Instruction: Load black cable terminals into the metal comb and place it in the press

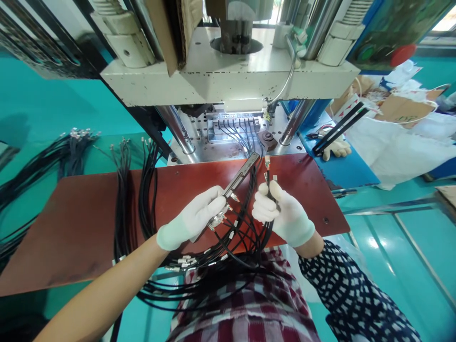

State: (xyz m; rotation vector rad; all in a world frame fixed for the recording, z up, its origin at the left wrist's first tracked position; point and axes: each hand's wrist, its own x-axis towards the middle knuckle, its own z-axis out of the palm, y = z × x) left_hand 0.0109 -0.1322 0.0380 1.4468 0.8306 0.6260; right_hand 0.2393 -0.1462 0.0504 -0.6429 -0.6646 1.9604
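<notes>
My gloved left hand is closed around a long metal bar, which slants up to the right over the red-brown board. Several cable ends with metal plugs sit along the bar's lower part, close to my fingers. In my gloved right hand a few black cables are gripped, and one cable plug points up above the thumb. More black cables loop between both hands and down over the lap. My fingers hide part of the bar and of the gripped cables.
Ahead stands a press with a thick white plate; cables run into a metal mould beneath it. Cable bundles hang over the red-brown board on the left. A glove lies on a blue surface at right, near bags and cardboard.
</notes>
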